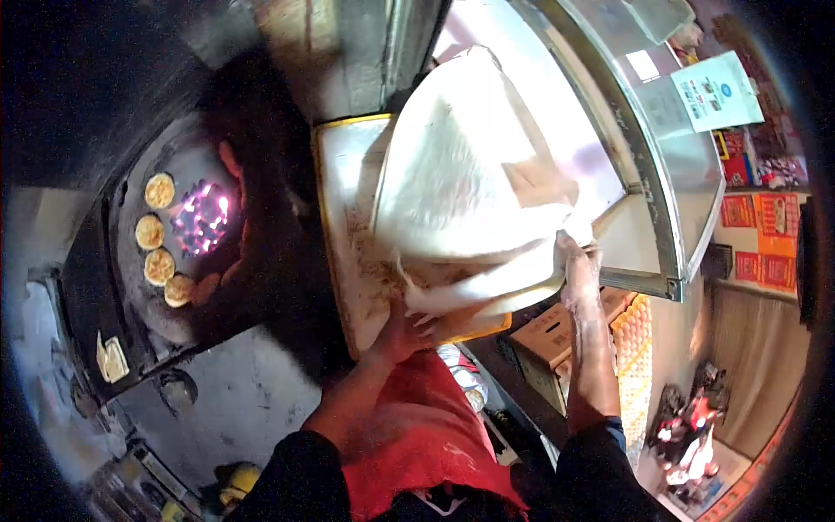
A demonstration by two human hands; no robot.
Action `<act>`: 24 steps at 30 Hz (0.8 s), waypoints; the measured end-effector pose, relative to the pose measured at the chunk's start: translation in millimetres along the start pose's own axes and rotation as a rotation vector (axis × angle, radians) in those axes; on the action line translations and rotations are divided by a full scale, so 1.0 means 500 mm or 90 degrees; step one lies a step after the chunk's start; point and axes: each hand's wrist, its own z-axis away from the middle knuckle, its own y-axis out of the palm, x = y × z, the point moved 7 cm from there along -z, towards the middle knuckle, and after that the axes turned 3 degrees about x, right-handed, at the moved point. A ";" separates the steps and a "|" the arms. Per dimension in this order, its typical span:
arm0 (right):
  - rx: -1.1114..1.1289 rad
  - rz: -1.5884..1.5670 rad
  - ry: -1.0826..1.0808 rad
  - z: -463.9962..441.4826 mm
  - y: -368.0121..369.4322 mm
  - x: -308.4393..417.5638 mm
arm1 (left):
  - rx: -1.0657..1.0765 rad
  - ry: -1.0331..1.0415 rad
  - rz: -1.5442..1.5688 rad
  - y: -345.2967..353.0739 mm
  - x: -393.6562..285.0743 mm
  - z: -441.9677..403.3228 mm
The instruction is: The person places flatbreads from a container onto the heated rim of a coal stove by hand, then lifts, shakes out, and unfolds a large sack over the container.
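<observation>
A large white cloth (461, 174) is spread and lifted over a yellow-rimmed tray (348, 261) with brown crumbs on its white bottom. My right hand (578, 261) is closed on the cloth's right edge, which bunches up there. At the cloth's lower left edge my left hand (403, 335) grips the hem, its fingers slightly blurred and partly hidden by the fabric. The cloth's far part leans against the glass case, and its lower edge hangs in folds between my hands.
On the left, several round flatbreads (159, 267) lie in a round oven (139, 300) beside glowing coals (202, 219). A glass display case (670, 217) stands at the right. Below it are a cardboard box (548, 335) and stacked egg trays (633, 365).
</observation>
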 end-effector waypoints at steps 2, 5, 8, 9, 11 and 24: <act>0.019 -0.044 0.072 -0.030 -0.010 -0.036 | 0.114 0.014 -0.016 0.033 0.013 -0.048; 0.003 -0.007 0.036 -0.073 -0.017 -0.071 | 0.200 -0.113 0.155 0.129 -0.002 -0.061; -0.022 0.013 -0.078 -0.037 0.002 0.042 | 0.031 0.018 -0.269 0.138 -0.077 -0.080; 0.028 0.065 -0.080 0.003 0.015 0.100 | -0.042 0.083 -0.286 0.146 -0.135 -0.064; 0.199 0.086 -0.192 0.043 0.031 0.141 | -0.146 0.190 -0.297 0.156 -0.233 -0.045; 0.137 0.169 -0.281 -0.012 -0.005 0.159 | 0.077 0.067 -0.170 0.264 -0.261 -0.211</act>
